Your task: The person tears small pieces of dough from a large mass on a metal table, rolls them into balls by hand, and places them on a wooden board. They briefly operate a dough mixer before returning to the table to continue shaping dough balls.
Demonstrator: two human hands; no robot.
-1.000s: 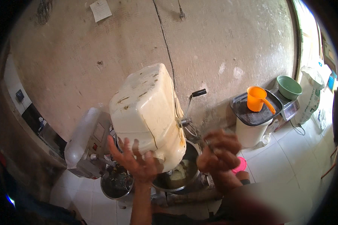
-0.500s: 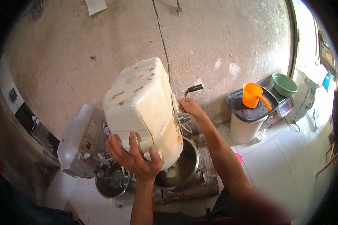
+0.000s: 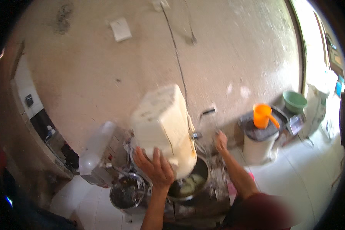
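Note:
A cream-coloured mixer housing (image 3: 161, 119) stands before me, worn and streaked, over a steel bowl (image 3: 171, 193) holding pale, lumpy contents. My left hand (image 3: 155, 172) rests against its lower front, fingers spread. Right of the housing, my right hand (image 3: 221, 142) is closed beside the metal fittings (image 3: 196, 135); blur hides what is in it. A black-handled lever (image 3: 208, 111) sticks out above that hand. A grey machine (image 3: 97, 151) with a second steel bowl (image 3: 120, 199) sits to the left.
At right an orange jug (image 3: 261, 115) stands on a black tray (image 3: 249, 132) atop a white bucket (image 3: 257, 151), beside a green bowl (image 3: 294, 100), a scale (image 3: 295, 124) and a sack (image 3: 314, 111). A worn wall (image 3: 237, 57) rises behind; white tiles (image 3: 303, 176) cover the floor.
My raised hands have moved onto and beside the machine. In the last half second, my right hand has moved rightward from the housing. The view has shifted, placing everything lower in frame.

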